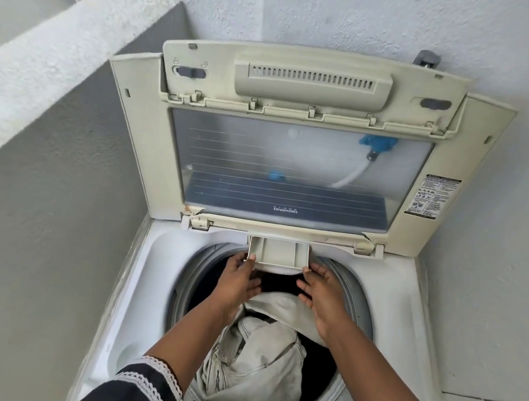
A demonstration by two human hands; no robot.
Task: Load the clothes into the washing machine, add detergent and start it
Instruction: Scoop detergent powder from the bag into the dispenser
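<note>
Top-loading washer (152, 286), centre to lower frame, white top deck. Lid (297, 157) folded up and standing against the back wall, its clear window facing the camera; a blue fitting and white hose show through the window at upper right. Warning sticker (431, 196) on the lid's right frame.

Drum (352, 304) open, grey ring visible round the mouth. Clothes (260, 362) inside: pale beige, denim-like fabric with visible seams, heaped in the lower centre of the drum, one fold running up toward the right. Dark interior or dark cloth behind it at the far side, cannot tell which.

Drawer (279, 254), small and cream, juts out from under the lid hinge at the back rim of the drum, centre frame. It looks like a dispenser; contents not visible.

Left hand (238, 282) at the drawer's left corner, thumb and fingertips touching its left edge, fingers fairly straight, loose rather than clenched. Right hand (322, 294) at the drawer's right corner, fingers spread and reaching under its front edge, also slack; a firm grasp is not evident. Both forearms cross over the clothes. Dark sleeves (142, 392) with white lace trim at the bottom corners.

Grey parapet (45, 68) fills the left of frame.
</note>
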